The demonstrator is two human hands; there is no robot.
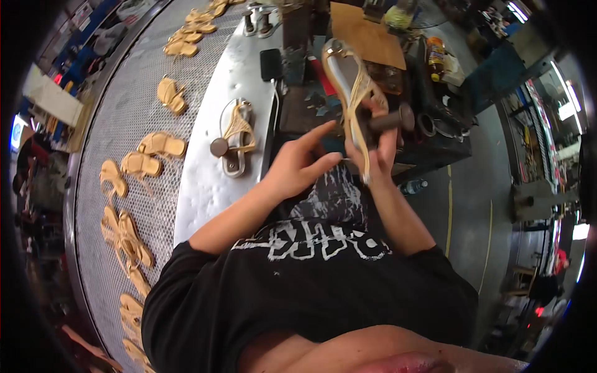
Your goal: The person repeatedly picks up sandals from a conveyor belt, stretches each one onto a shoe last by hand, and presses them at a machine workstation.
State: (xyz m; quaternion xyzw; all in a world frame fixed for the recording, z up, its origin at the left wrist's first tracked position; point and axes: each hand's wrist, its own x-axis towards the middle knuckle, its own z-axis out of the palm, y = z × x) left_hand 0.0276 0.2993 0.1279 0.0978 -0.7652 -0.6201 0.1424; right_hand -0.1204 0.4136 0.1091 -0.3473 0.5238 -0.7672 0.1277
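Note:
My right hand [384, 146] is closed around the heel end of a tan sandal [359, 89], which is tilted upright over the dark workbench. A shiny metal form fills the sandal, and a dark round-headed peg [393, 119] sticks out beside my fingers. My left hand [292, 166] is just to the left with fingers apart and thumb out, holding nothing. On the silver metal table [205, 186] rests a second tan sandal [236, 124] on a similar form with a brown round knob.
Several tan sandals [142, 163] lie along the mesh conveyor [168, 217] at left. A black phone-like device [271, 64] stands at the table's edge. Brown sheet material [367, 37] and a yellow-capped bottle [435, 59] are on the bench. A clear bottle [413, 186] is lower right.

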